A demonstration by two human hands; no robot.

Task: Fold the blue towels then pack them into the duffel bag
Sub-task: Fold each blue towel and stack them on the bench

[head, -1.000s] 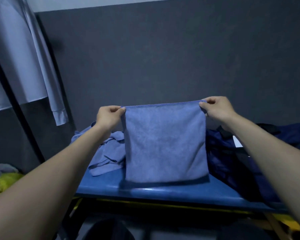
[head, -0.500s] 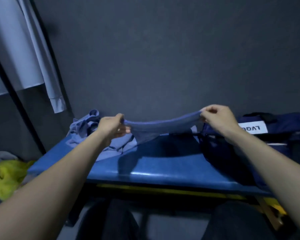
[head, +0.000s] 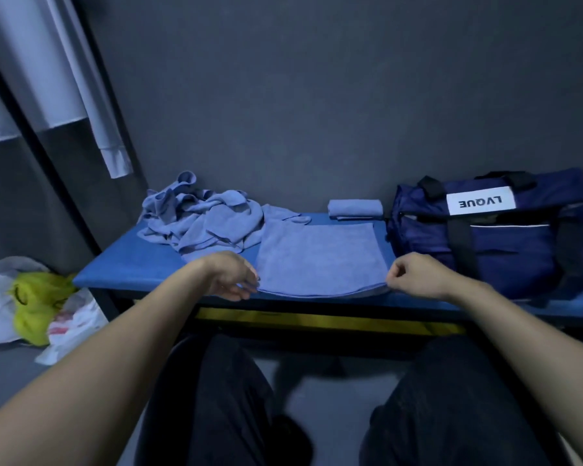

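A blue towel point(head: 320, 257) lies flat on the blue bench point(head: 122, 264), its near edge along the bench's front. My left hand point(head: 231, 275) is at the towel's near left corner, its fingers loose and touching the edge. My right hand point(head: 414, 275) has curled fingers and pinches the near right corner. A crumpled pile of blue towels point(head: 202, 220) sits at the back left. One small folded towel point(head: 355, 209) rests by the wall. The navy duffel bag point(head: 505, 250) stands on the bench's right end.
A dark wall runs right behind the bench. Plastic bags point(head: 31, 297), white and yellow-green, lie on the floor at the left. A pale garment point(head: 64, 79) hangs at the upper left. My knees point(head: 216, 398) are under the bench's front edge.
The towel, held up by its top corners a second ago, has swung down and now lies spread flat on the bench. Both hands came down and toward me to its near corners.
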